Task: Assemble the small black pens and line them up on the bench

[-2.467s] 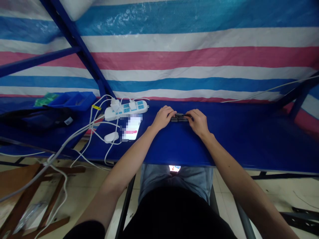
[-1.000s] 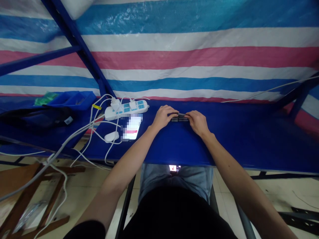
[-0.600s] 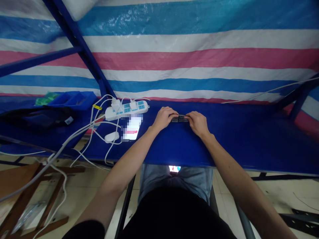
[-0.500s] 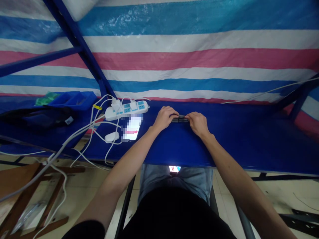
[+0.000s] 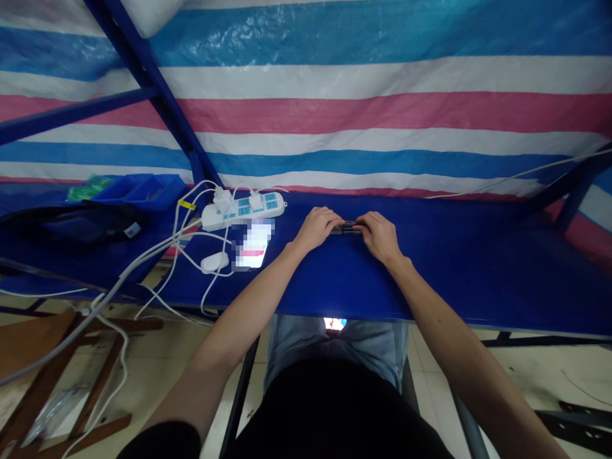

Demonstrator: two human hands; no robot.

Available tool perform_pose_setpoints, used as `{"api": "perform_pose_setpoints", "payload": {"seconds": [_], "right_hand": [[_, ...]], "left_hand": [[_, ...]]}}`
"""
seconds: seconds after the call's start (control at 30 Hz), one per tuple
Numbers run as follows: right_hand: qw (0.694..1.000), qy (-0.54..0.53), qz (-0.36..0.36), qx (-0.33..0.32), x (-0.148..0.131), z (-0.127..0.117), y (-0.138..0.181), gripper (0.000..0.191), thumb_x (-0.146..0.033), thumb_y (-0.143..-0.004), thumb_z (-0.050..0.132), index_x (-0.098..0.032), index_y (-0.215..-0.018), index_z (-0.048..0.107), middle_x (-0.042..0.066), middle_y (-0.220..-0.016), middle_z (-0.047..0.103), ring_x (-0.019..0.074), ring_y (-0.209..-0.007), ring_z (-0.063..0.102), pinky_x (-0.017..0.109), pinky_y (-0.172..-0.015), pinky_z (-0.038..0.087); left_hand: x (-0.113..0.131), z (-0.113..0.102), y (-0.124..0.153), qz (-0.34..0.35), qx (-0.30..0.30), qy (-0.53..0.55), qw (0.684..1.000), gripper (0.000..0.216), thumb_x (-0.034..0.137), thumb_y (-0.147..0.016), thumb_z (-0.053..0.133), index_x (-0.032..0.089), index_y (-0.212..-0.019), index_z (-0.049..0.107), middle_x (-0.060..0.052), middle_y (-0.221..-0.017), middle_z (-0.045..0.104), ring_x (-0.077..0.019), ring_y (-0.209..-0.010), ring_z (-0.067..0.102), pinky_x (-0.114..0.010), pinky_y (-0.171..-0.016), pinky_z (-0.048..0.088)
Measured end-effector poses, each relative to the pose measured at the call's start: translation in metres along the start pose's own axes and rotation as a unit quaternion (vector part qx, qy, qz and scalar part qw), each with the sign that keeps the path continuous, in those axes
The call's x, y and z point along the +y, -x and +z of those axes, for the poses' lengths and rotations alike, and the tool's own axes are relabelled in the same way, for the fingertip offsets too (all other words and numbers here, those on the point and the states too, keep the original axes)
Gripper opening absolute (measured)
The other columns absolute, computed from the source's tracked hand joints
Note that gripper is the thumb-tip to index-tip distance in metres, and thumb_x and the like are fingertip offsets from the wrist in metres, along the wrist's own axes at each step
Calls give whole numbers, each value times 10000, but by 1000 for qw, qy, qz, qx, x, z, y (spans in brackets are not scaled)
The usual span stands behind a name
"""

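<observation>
Between my two hands a small black bundle of slender, stick-like pieces lies sideways on the blue table. Whether they are pens or a folded cable cannot be made out. My left hand has its thumb and fingers closed on the bundle's left end. At the other end, the closed fingers of my right hand pinch it. The fingers cover both ends, so only the middle shows.
Left of my hands are a white power strip with plugs, a lit phone and a white adapter. White cables run off the table's left side. Farther left sit a blue bin and a black bag. Striped sheeting hangs behind.
My right hand's fingers have shifted slightly left and up along the bundle. My left hand has barely moved, and the bundle stays in about the same place.
</observation>
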State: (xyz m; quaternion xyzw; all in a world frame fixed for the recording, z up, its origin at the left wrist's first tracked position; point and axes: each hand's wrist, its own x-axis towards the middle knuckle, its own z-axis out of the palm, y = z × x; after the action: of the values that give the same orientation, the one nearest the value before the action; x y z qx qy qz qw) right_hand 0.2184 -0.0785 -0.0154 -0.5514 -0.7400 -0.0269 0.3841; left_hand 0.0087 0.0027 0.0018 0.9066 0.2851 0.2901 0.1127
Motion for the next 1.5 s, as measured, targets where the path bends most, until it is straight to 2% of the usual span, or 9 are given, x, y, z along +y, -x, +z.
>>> {"api": "perform_pose_setpoints", "payload": {"seconds": [0.17, 0.3, 0.4, 0.57, 0.83, 0.93, 1.23, 1.37, 1.5], "right_hand": [[1000, 18, 10, 7, 0, 1, -1, 219, -347, -1001, 590, -220, -916, 746, 83, -879, 743, 260, -863, 638, 384, -778, 438], [991, -65, 82, 78, 1, -1, -2, 317, -534, -927, 683, -228, -883, 751, 70, -818, 741, 244, -784, 622, 390, -767, 451], [934, -276, 196, 115, 4, -7, -6, 483, -689, -899, 624, -221, -932, 737, 38, -693, 673, 191, -597, 552, 339, -593, 428], [783, -557, 278, -15, 9, -20, -12, 682, -784, -953, 350, -213, -1045, 710, 22, -645, 600, 131, -445, 399, 293, -420, 290], [739, -609, 284, -56, 10, -24, -8, 479, -733, -849, 643, -258, -895, 601, -41, -606, 421, 123, -482, 268, 270, -401, 146], [722, -628, 286, -47, 11, -23, -8, 505, -751, -855, 619, -250, -926, 615, -31, -637, 446, 122, -491, 280, 270, -401, 143], [744, -589, 313, -41, 16, -14, -10, 541, -752, -889, 556, -223, -939, 656, -30, -588, 507, 103, -415, 329, 275, -390, 201], [824, -492, 278, 36, 16, -2, -8, 452, -648, -851, 671, -232, -1028, 655, -14, -674, 606, 122, -482, 469, 261, -425, 277], [928, -280, 213, 121, 22, 10, -4, 254, -439, -867, 683, -225, -1002, 665, 36, -802, 712, 198, -728, 637, 340, -691, 504]], "left_hand": [[0, -1, 0, 11, 15, -12, 1000, 258, 298, -1050, 564, 224, -953, 792, -40, -931, 782, -223, -933, 666, -407, -919, 440], [-2, -1, 1, -17, 73, 27, 997, 271, 293, -1057, 549, 220, -951, 787, -34, -943, 785, -211, -929, 684, -396, -918, 463], [-8, -1, 1, -61, 117, 62, 989, 279, 303, -1061, 535, 222, -963, 783, -30, -929, 780, -206, -925, 693, -380, -897, 491], [-12, -3, 3, -47, 119, 92, 988, 236, 337, -1046, 573, 226, -987, 773, -44, -990, 775, -210, -983, 696, -373, -918, 519], [-5, -4, 2, -25, 86, 82, 993, 180, 337, -1029, 615, 231, -998, 757, -42, -1034, 760, -209, -1014, 675, -405, -971, 511], [-5, -4, 2, -18, 82, 74, 994, 171, 323, -1028, 618, 226, -988, 753, -38, -1026, 761, -203, -996, 667, -404, -974, 503], [-7, -4, 2, -36, 91, 53, 994, 190, 354, -1016, 634, 230, -1000, 777, -44, -1020, 752, -222, -1001, 646, -420, -961, 510], [-10, -3, 3, -57, 110, 38, 992, 166, 343, -1001, 658, 239, -1018, 786, -41, -1015, 758, -224, -992, 653, -420, -956, 503], [-15, -2, 3, -92, 110, 37, 989, 128, 310, -974, 701, 244, -1042, 787, -36, -975, 779, -224, -955, 679, -404, -911, 522]]}}
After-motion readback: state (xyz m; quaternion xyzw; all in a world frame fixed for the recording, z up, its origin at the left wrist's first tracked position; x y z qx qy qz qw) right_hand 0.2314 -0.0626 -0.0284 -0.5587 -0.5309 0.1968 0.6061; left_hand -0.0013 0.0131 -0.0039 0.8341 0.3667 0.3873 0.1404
